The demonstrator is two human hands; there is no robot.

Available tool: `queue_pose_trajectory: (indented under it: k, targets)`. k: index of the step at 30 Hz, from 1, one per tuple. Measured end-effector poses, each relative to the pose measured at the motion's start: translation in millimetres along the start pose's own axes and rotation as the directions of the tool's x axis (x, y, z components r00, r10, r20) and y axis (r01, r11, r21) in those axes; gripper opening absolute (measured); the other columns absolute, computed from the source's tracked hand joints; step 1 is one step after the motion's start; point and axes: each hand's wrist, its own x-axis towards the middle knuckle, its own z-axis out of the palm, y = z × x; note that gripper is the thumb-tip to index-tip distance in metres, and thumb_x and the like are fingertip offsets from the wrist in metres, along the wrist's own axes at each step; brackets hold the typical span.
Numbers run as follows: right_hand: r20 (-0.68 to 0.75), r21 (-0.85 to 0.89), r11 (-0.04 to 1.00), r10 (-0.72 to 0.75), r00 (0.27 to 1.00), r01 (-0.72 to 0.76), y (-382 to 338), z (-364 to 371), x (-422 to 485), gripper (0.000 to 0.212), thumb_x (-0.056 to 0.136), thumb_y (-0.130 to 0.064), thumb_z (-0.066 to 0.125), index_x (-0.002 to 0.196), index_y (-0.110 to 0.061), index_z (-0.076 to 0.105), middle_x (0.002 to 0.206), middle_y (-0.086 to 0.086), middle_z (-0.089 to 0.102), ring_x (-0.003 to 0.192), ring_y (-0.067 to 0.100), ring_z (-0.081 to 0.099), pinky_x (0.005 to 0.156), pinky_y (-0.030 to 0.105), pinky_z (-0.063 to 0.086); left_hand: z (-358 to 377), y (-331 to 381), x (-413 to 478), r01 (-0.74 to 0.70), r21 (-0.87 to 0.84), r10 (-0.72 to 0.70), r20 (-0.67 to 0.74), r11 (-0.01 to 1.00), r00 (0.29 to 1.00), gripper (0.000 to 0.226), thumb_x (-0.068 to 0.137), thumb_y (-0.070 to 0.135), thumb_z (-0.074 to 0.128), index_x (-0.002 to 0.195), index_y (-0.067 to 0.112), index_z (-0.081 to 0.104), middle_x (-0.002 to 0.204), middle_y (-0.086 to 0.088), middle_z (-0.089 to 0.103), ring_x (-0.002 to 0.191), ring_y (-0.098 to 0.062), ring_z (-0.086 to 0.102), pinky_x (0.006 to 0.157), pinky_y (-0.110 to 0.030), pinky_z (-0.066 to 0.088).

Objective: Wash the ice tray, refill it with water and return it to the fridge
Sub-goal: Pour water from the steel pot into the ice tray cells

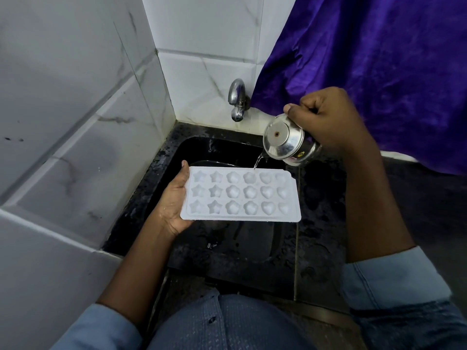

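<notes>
A white ice tray (241, 194) with star, flower and heart moulds lies level over the black sink (222, 150). My left hand (174, 200) holds it by its left end, thumb on the rim and fingers underneath. My right hand (328, 120) grips a shiny steel vessel (288, 141), tilted down to the left above the tray's far right edge. A thin stream of water (257, 161) runs from the vessel's lip onto the tray's far rim.
A chrome tap (237, 99) juts from the white tiled wall behind the sink, with no water running from it. Purple cloth (379, 66) hangs at the right. A wet black counter (318, 223) surrounds the basin, and tiled walls close in on the left.
</notes>
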Motion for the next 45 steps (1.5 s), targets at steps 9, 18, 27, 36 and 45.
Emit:
queue_pose_trajectory:
  k: [9,18,27,36,45]
  targets:
    - [-0.007,-0.011,0.999,-0.035,0.999,0.035,-8.8,3.2,4.5,0.054,0.098,-0.032,0.068,0.054,-0.008,0.047,0.043,-0.008,0.047,0.043,0.008,0.041,0.049,0.024,0.033,5.2,-5.3,1.7,0.029,-0.017,-0.029,-0.003,0.999,1.0,0.072,0.103,0.067,0.038,0.123,0.011,0.078,0.134,-0.019,0.07,0.114,-0.036,0.073,0.081,-0.054,0.063]
    - [-0.014,-0.033,0.996,-0.082,0.997,0.081,-20.1,8.1,10.2,0.054,0.097,-0.034,0.067,0.056,-0.003,0.048,0.051,0.018,0.048,0.047,0.026,0.04,0.051,0.043,0.04,8.3,-6.1,0.7,0.014,-0.003,-0.014,-0.006,1.0,1.0,0.071,0.103,0.068,0.037,0.133,0.011,0.067,0.135,-0.019,0.069,0.115,-0.035,0.072,0.083,-0.053,0.063]
    - [-0.015,-0.052,0.995,-0.083,0.996,0.082,-23.2,12.3,9.2,0.054,0.097,-0.034,0.067,0.057,-0.003,0.048,0.05,0.014,0.047,0.047,0.016,0.039,0.05,0.041,0.039,5.1,-9.4,3.7,0.016,0.026,-0.017,0.019,1.0,1.0,0.077,0.102,0.071,0.038,0.146,0.011,0.059,0.143,-0.02,0.064,0.13,-0.039,0.063,0.099,-0.058,0.055]
    - [0.002,-0.063,0.995,-0.077,0.997,0.077,-21.8,14.7,5.4,0.056,0.097,-0.032,0.067,0.056,-0.003,0.043,0.05,0.017,0.042,0.048,0.015,0.034,0.051,0.038,0.033,4.2,-10.3,3.9,0.011,0.016,-0.011,0.03,1.0,0.999,0.08,0.101,0.072,0.039,0.15,0.01,0.055,0.146,-0.02,0.061,0.134,-0.041,0.059,0.106,-0.06,0.049]
    - [0.001,-0.043,0.995,-0.092,0.996,0.092,-26.1,16.7,5.7,0.055,0.097,-0.033,0.067,0.057,-0.002,0.047,0.052,0.021,0.049,0.046,0.024,0.041,0.051,0.043,0.04,14.3,-15.6,-0.6,0.019,0.021,-0.02,0.05,1.0,0.999,0.078,0.103,0.071,0.036,0.143,0.009,0.06,0.139,-0.021,0.066,0.124,-0.04,0.067,0.094,-0.057,0.059]
